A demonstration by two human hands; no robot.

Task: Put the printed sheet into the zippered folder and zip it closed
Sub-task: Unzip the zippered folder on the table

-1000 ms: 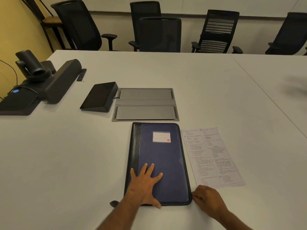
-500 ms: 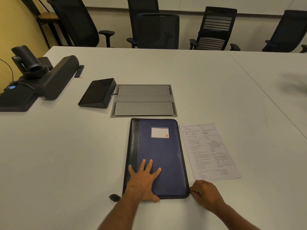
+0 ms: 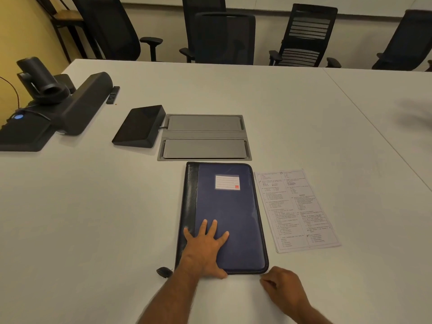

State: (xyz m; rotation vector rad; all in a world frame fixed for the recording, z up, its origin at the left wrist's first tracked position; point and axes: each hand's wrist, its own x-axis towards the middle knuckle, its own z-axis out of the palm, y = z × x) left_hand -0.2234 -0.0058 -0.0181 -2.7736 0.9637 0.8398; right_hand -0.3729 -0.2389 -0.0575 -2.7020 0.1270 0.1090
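A blue zippered folder [image 3: 230, 206] with a black spine and a white label lies closed on the white table [image 3: 93, 218] in front of me. My left hand [image 3: 205, 249] presses flat on its lower left part, fingers spread. My right hand [image 3: 281, 286] sits at the folder's near right corner. Its fingers are curled at the zip edge and pinch the zipper pull, which the fingers hide. The printed sheet [image 3: 295, 209] lies flat on the table just right of the folder, untouched.
A grey cable hatch [image 3: 204, 136] is set into the table just beyond the folder, with a black wedge-shaped device [image 3: 140, 126] to its left. A camera and speaker bar [image 3: 58, 101] stand at far left. A small black tab [image 3: 164, 272] lies by the folder's near left corner. Office chairs [image 3: 224, 36] line the far edge.
My right hand has slid a little left, from the folder's right corner to just under its near edge. My left hand stays flat on the cover. The view has tilted slightly.
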